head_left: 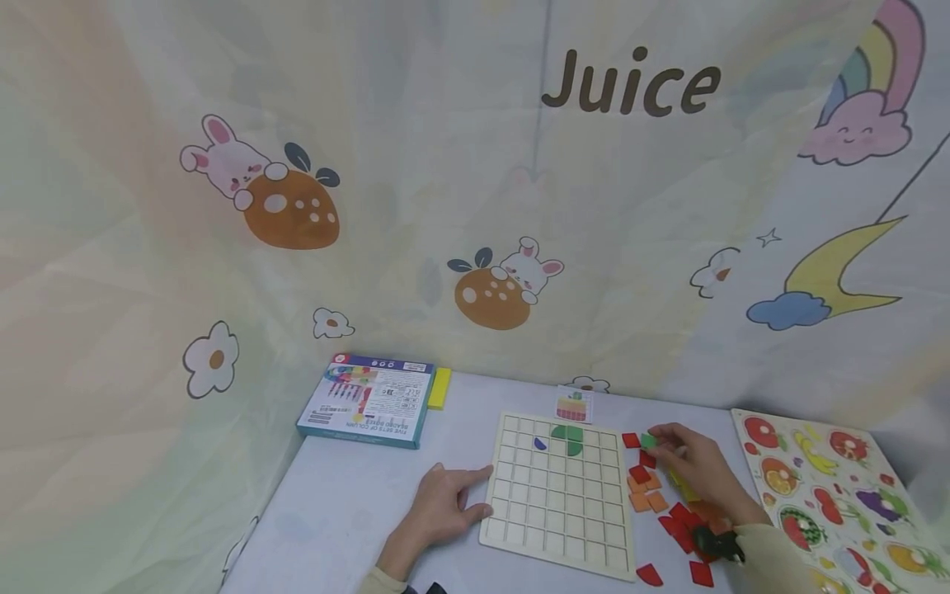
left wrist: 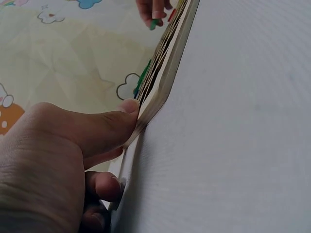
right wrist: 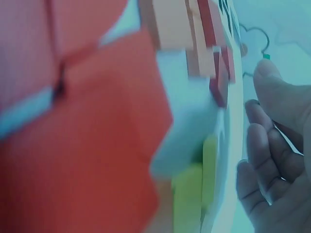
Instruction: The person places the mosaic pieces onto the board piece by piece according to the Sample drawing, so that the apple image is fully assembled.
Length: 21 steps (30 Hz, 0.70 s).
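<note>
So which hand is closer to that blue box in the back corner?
The left hand. It rests at the grid board's left edge, below the blue box; the right hand is beyond the board, pinching a green piece.

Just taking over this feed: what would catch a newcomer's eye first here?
The pale grid board in the middle of the table, with a few green and blue pieces near its top. The left hand steadies its left edge, while the right hand pinches a green piece above the red and orange tiles scattered beside the board.
</note>
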Each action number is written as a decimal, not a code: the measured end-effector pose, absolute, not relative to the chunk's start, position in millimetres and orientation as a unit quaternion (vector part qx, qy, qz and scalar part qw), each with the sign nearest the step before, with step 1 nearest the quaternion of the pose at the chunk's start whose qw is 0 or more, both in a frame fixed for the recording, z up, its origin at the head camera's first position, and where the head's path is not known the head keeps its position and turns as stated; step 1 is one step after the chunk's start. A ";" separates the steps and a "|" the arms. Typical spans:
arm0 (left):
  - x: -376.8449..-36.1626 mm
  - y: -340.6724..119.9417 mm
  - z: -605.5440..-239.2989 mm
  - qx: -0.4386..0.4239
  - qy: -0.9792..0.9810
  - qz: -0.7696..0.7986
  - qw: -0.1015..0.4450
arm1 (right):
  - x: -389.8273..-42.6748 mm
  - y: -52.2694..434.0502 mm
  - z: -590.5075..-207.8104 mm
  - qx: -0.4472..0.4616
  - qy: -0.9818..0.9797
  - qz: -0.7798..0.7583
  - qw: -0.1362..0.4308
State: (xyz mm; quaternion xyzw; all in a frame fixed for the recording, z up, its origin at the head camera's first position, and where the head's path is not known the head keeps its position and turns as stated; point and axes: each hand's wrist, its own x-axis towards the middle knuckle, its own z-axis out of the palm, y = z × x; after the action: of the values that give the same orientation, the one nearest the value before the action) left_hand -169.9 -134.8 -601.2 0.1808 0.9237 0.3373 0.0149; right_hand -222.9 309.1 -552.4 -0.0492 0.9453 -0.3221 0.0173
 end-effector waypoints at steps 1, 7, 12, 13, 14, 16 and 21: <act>-170.1 -134.8 -601.4 0.182 0.923 0.339 0.014 | -223.3 306.1 -552.9 -0.051 0.945 -0.322 0.009; -170.1 -135.4 -601.0 0.180 0.922 0.344 0.016 | -225.6 284.5 -550.6 -0.053 0.943 -0.329 -0.009; -169.7 -135.8 -600.3 0.180 0.922 0.343 0.014 | -228.3 265.9 -552.1 -0.057 0.934 -0.352 -0.001; -169.6 -135.7 -600.5 0.181 0.922 0.343 0.012 | -229.2 262.6 -552.9 -0.062 0.934 -0.353 -0.003; -169.5 -135.7 -600.7 0.181 0.922 0.342 0.011 | -229.9 259.4 -553.7 -0.069 0.933 -0.353 -0.004; -169.7 -135.7 -601.2 0.181 0.923 0.341 0.011 | -231.6 253.1 -555.3 -0.078 0.934 -0.348 -0.009; -170.1 -135.7 -601.4 0.183 0.923 0.338 0.008 | -234.9 235.5 -557.3 -0.083 0.937 -0.339 -0.001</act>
State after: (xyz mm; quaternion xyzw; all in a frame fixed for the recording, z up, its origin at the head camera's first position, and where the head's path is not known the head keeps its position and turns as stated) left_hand -170.1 -135.7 -601.4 0.1826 0.9233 0.3378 0.0077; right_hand -234.9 235.5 -557.3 -0.0826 0.9371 -0.3390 -0.0014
